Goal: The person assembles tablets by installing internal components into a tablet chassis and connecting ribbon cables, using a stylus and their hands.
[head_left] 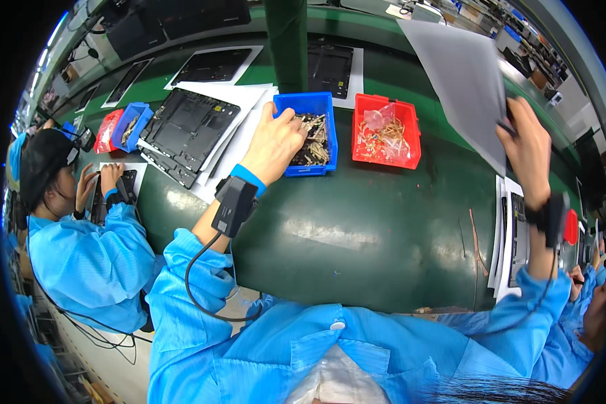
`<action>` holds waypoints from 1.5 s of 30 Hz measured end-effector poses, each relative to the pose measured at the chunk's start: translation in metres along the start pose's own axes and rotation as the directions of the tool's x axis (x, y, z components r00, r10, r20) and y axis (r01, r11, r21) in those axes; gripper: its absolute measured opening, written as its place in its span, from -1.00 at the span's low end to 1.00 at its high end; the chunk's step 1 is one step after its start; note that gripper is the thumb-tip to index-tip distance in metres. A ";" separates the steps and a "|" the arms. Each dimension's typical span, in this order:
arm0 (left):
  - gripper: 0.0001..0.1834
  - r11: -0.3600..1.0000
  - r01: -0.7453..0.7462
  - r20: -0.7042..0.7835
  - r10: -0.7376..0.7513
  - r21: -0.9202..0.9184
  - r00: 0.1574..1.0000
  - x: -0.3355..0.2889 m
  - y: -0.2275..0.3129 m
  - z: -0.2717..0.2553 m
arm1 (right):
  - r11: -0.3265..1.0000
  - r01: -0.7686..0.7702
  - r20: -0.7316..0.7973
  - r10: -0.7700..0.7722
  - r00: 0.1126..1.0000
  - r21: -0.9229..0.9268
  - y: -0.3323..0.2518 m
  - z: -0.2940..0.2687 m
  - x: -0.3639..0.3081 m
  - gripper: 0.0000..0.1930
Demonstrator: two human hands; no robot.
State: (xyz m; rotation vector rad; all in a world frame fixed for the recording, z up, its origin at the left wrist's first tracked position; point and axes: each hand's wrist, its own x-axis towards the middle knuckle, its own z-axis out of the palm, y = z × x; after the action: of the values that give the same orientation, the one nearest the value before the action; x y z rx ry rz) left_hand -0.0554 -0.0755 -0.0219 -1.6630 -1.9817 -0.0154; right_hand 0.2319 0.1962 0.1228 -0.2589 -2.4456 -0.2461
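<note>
At the left edge of a blue bin [334, 135], my left hand [274, 145] has its fingers curled in. Small pale brass-coloured pieces and dark bits [312, 143] lie in that bin. Whatever the fingertips pinch is too small or hidden to tell. Raised at the right, my right hand [528, 145] is closed on the edge of a large whitish sheet [454, 74], which hangs tilted and slightly blurred. Black laptop-type covers [190, 128], interleaved with white sheets [252, 108], are stacked to the left of my left hand.
A red bin [417, 135] with small golden parts and clear plastic bags stands right of the blue one. More covers and sheets [508, 236] form a pile at the table's right edge. Co-workers [87, 249] sit on both sides. A green post [286, 47] rises behind the blue bin.
</note>
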 end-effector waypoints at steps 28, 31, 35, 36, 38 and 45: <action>-0.79 0.256 0.267 0.183 -0.308 -0.929 0.934 -0.006 -0.003 -0.032 | 0.565 -0.375 0.322 0.197 0.926 0.735 -0.178 0.086 -0.012 -0.78; -0.79 0.399 0.243 0.138 -0.275 -0.884 0.952 -0.007 0.017 -0.073 | 0.342 -0.582 0.559 0.174 0.811 0.738 -0.171 0.095 -0.009 -0.80; -0.83 0.437 0.195 0.142 -0.152 -0.878 0.978 -0.008 0.022 -0.080 | 0.182 -0.474 0.452 0.149 0.880 0.862 -0.173 0.107 -0.020 -0.80; -0.83 0.434 0.201 0.147 -0.154 -0.878 0.977 -0.007 0.023 -0.080 | 0.179 -0.478 0.457 0.147 0.877 0.860 -0.172 0.107 -0.021 -0.80; -0.84 0.421 0.195 0.151 -0.136 -0.886 0.979 -0.006 0.026 -0.081 | 0.177 -0.461 0.444 0.130 0.887 0.869 -0.171 0.105 -0.023 -0.82; -0.84 0.491 0.148 0.102 -0.119 -0.859 0.988 -0.005 0.033 -0.086 | 0.145 -0.454 0.443 0.102 0.890 0.879 -0.169 0.100 -0.028 -0.86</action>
State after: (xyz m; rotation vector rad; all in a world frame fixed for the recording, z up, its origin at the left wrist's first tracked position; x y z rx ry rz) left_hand 0.0094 -0.1020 0.0384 -2.0364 -2.2732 -1.2758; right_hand 0.1522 0.0542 0.0094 -0.1563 -2.1925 1.6589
